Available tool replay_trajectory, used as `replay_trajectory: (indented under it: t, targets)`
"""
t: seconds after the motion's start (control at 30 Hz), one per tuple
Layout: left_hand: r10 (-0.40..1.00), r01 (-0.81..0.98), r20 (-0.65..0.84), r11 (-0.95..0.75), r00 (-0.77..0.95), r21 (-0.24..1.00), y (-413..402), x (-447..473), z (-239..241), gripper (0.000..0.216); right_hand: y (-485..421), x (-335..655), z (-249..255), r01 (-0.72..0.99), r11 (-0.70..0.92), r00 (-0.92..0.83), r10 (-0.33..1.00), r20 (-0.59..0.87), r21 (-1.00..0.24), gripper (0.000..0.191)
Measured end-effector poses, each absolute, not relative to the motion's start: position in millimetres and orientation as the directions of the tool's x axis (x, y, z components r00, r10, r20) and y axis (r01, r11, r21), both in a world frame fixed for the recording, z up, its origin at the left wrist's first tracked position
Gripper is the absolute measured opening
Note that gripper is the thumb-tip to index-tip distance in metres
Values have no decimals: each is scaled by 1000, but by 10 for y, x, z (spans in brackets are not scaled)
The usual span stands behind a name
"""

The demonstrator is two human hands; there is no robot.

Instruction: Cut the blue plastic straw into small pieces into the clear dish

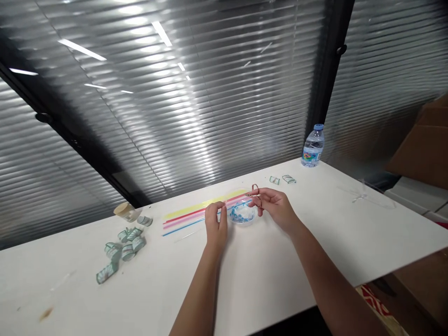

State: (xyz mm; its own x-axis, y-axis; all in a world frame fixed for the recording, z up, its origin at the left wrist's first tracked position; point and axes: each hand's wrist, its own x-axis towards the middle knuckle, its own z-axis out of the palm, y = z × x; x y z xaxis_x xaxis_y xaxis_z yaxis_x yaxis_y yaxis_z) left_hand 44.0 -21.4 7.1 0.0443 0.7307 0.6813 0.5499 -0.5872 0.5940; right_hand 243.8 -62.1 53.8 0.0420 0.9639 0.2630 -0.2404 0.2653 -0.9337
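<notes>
My right hand [276,205] is closed on a pair of small scissors [255,188] with reddish handle loops, held above the far side of a clear round bowl [242,223]. Small blue pieces [237,216] lie in the bowl. My left hand [216,221] is at the bowl's left edge, thumb and fingers pinched together; what they hold, if anything, is too small to make out. Behind the hands, long thin straws lie side by side: yellow [185,209], red [182,217], pink [180,225] and blue [182,228]. The bowl and my hands partly cover them.
Several green-and-white rolls [128,252] lie on the white table [168,280] at the left, near a tan roll [123,210]. Two similar pieces [289,179] lie at the back right, near a water bottle [312,147]. Blinds [210,93] stand behind; cardboard boxes [420,140] are at right.
</notes>
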Motion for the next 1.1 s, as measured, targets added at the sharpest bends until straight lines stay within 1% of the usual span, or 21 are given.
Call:
replay_trajectory:
  t: [0.07,0.17,0.27,0.33,0.47,0.6,0.7,0.8,0.87,0.93,0.97,1.03,1.1]
  targets:
    - [752,517,658,-576,34,633,-200,444,31,21,-679,2387,500,-256,233,10,971,239,-938,16]
    - [751,472,660,-589,20,656,-167,457,-25,25,-673,2313,404,-288,187,-37,978,206,-939,24]
    - [755,444,655,-582,-16,681,-137,467,-45,26,-627,2268,310,-264,199,56,980,191,-944,25]
    - [748,439,663,-588,-25,679,-121,467,-39,27,-617,2261,280,-273,199,82,980,183,-941,23]
    - [704,466,710,-628,0,623,-97,455,-12,23,-641,2283,278,-348,229,60,973,222,-909,18]
    - [617,525,785,-686,52,504,-118,443,22,11,-660,2293,257,-319,325,58,944,324,-890,20]
    - [539,554,829,-740,149,381,-167,441,53,8,-674,2278,234,-223,416,52,908,415,-882,22]
    - [464,576,852,-775,243,258,-224,452,78,9,-683,2254,226,-79,551,58,834,548,-831,26]
    - [424,585,862,-786,278,198,-255,464,87,11,-680,2240,227,97,653,70,748,660,-751,27]
    - [387,586,870,-797,305,149,-277,475,93,13,-669,2230,226,289,724,72,636,768,-627,27]
    - [370,586,873,-801,319,126,-285,478,95,13,-661,2227,223,359,742,67,584,809,-566,26]
    - [342,589,878,-803,335,88,-293,481,99,14,-644,2223,214,436,761,45,515,856,-481,27]
    - [328,599,883,-798,335,69,-296,482,105,15,-628,2223,199,480,761,10,492,870,-436,27]
